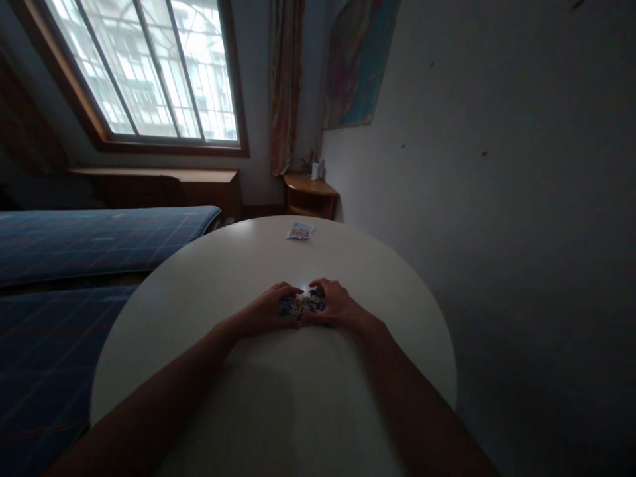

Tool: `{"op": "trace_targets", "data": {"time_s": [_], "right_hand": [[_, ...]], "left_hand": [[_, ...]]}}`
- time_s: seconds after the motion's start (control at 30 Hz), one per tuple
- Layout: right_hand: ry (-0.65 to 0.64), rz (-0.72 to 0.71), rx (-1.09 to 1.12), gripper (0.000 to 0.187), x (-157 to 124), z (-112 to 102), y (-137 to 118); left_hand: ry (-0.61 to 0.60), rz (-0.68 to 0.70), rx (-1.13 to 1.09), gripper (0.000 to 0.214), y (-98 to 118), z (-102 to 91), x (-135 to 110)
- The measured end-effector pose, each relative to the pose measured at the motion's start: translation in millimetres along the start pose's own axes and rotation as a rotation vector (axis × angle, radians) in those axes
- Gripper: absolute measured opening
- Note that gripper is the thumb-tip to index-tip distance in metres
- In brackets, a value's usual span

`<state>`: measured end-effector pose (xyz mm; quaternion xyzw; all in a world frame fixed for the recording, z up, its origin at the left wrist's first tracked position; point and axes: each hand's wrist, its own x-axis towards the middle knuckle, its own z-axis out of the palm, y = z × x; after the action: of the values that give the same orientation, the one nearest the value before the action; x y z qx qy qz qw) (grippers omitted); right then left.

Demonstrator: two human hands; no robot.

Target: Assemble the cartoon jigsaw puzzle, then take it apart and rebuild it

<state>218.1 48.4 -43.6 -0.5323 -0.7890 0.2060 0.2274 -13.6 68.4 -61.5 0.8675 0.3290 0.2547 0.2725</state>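
Observation:
A small heap of mixed dark, blue and pale pieces, apparently jigsaw puzzle pieces [301, 307], lies on the round white table [223, 265]. My left hand [267, 309] curls round the heap's left side, its thumb at the near edge and its fingers at the far edge. From the right, my right hand [338, 305] cups the same heap in a matching curve. Both thumbs come close together in front of the pieces. The hands rest at table level, and parts of the heap are hidden under the fingers.
Toward the table's far edge lies a small printed packet [300, 230]. A bed with a blue checked mattress [99, 242] stands to the left. On the right, a bare wall [497, 232] runs close by the table. A wooden corner shelf [312, 185] stands behind it.

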Motion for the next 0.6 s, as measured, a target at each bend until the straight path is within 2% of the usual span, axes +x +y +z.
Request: {"op": "trace_targets", "data": {"time_s": [0.1,0.17,0.3,0.47,0.6], "right_hand": [[0.052,-0.028,0.206,0.046,2.6,-1.5,8.0],[0.103,-0.01,0.344,0.035,6.0,0.1,11.8],[0.172,0.019,0.454,0.028,13.5,8.4,14.5],[0.241,0.049,0.558,0.021,19.8,16.8,13.6],[0.306,0.084,0.632,0.03,26.3,22.1,16.7]], "left_hand": [[0.009,0.023,-0.032,0.061,2.0,0.7,0.2],[0.033,0.055,-0.042,0.056,2.4,1.7,0.5],[0.103,0.078,-0.07,0.051,1.1,5.6,1.4],[0.161,-0.035,-0.096,0.047,2.0,16.2,8.4],[0.234,-0.102,-0.121,0.048,5.7,28.9,26.6]]}}
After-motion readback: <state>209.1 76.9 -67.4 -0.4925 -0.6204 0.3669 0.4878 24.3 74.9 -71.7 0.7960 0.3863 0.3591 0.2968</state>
